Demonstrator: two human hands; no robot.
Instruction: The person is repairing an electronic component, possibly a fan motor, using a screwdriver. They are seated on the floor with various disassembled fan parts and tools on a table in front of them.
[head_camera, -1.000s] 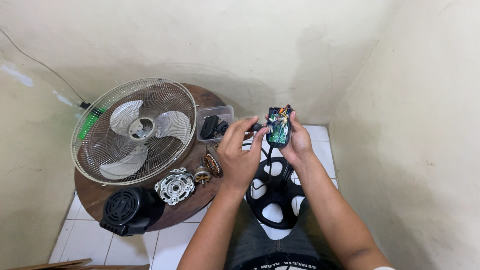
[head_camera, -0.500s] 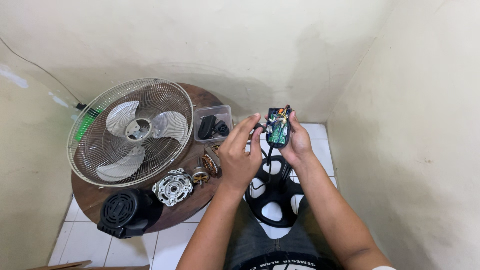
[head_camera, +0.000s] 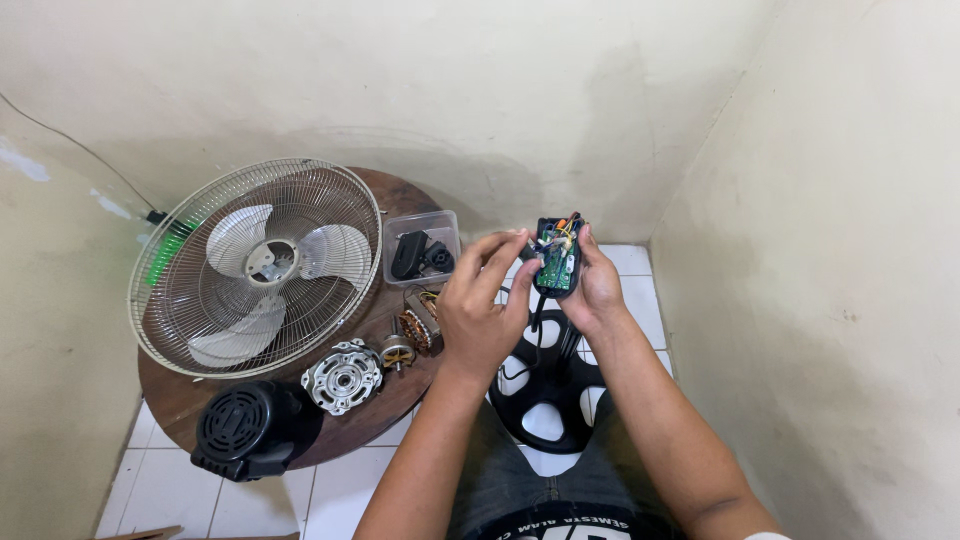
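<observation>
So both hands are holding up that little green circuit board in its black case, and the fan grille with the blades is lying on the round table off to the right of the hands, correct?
Not quite: in the head view the fan grille lies left of the hands, not right. The rest holds.

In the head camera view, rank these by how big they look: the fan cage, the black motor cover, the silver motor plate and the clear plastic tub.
1. Fan cage, by far the largest.
2. Black motor cover.
3. Silver motor plate and clear plastic tub: these look alike, so I leave them unranked.
</observation>
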